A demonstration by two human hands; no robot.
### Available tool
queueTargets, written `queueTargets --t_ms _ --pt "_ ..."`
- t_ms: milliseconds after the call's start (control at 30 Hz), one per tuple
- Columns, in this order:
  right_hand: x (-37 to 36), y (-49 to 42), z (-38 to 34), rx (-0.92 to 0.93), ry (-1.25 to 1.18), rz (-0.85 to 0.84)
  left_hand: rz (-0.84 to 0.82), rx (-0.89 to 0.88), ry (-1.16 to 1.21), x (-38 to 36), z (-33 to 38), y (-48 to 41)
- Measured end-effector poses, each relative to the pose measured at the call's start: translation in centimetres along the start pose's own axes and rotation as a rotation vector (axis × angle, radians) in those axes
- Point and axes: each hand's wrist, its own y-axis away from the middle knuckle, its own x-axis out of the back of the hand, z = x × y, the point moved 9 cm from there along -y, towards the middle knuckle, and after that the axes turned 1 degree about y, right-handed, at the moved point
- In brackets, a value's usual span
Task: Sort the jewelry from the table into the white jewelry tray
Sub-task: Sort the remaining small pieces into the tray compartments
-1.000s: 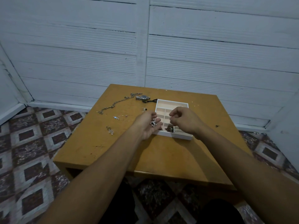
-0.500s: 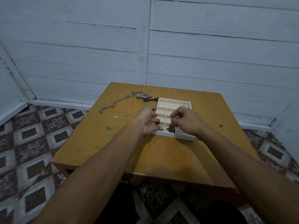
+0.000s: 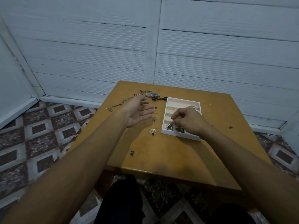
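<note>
Setting: a plain room in a home, most likely a corner of a living space. Evidence: white-painted horizontal plank wall (image 3: 100, 50) with a vertical post (image 3: 152, 39) and a baseboard (image 3: 69, 101) meeting a second wall at the left corner. Floor (image 3: 37, 131) is patterned tile, diamond and square motifs in maroon and grey-white. Furniture: one small orange-brown wooden table (image 3: 178, 159), surface scuffed, with a dark pen mark (image 3: 132, 153). Lighting is dim and bluish. No work or shop equipment in view.
</note>
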Motion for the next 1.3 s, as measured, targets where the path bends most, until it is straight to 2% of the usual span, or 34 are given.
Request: queueTargets --t_ms 133,267,400,500,833,1000,1167,1300 --pt "-2.6 -0.5 -2.2 0.090 0.152 -0.050 0.077 -0.102 -0.171 2.9 -0.1 1.3" --pt "-6.0 -0.8 -4.0 0.183 0.520 -0.061 0.105 -0.150 -0.262 4.5 -1.3 2.2" --pt "-8.6 -0.6 -4.9 0.273 0.866 -0.042 0.098 -0.145 -0.285 5.3 -2.9 2.5" --pt "-9.1 -1.0 -4.5 0.241 0.935 -0.053 0.088 -0.137 -0.252 5.5 -3.7 2.3" --pt "-10.0 -0.4 -5.4 0.331 1.000 -0.017 0.053 -0.129 -0.268 4.4 -4.9 1.7" --pt "-9.4 -0.3 -5.2 0.353 0.939 0.007 0.062 -0.130 -0.269 4.5 -4.8 1.3" --pt "-7.1 -0.6 -5.3 0.315 0.703 0.076 0.116 -0.170 -0.380 4.5 -4.5 0.9" --pt "-4.7 -1.2 -4.3 0.177 0.306 0.012 0.133 -0.228 -0.473 3.1 -4.2 0.6"
